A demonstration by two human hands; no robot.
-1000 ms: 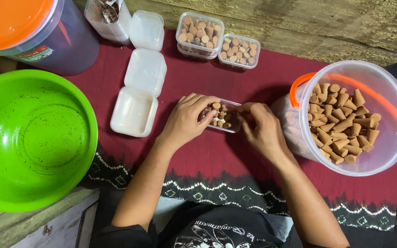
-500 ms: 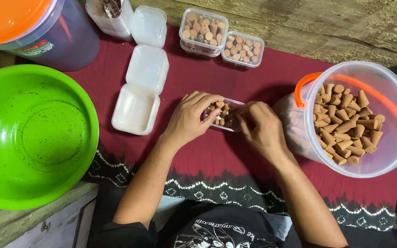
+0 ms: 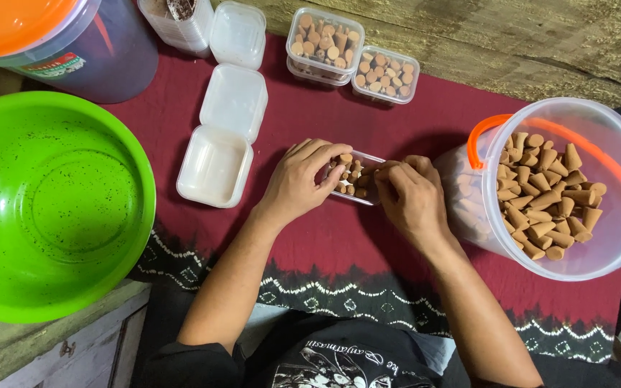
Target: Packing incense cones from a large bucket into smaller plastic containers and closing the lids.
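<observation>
A small clear plastic box [image 3: 354, 192] lies on the dark red cloth [image 3: 339, 244] between my hands, partly filled with tan cone-shaped pieces [image 3: 351, 174]. My left hand [image 3: 297, 179] grips the box's left end, fingertips over its rim. At the box's right end, my right hand [image 3: 411, 197] has its fingertips pinched together over the cones; whether a cone is between them is hidden. To the right stands a clear bucket [image 3: 612, 244] with an orange handle, holding many loose cones [image 3: 544, 194].
Two filled clear boxes [image 3: 325, 47] [image 3: 386, 75] stand at the back. Empty white boxes [image 3: 213, 167] [image 3: 235, 100] [image 3: 237, 32] lie left of my hands. A large green basin [image 3: 8, 215] sits at far left, an orange-lidded dark tub [image 3: 52, 43] behind it.
My hands stay at the small box, and my right fingers shift slightly over the cones. The view has drifted a little, so everything sits slightly higher and more to the right in the frame.
</observation>
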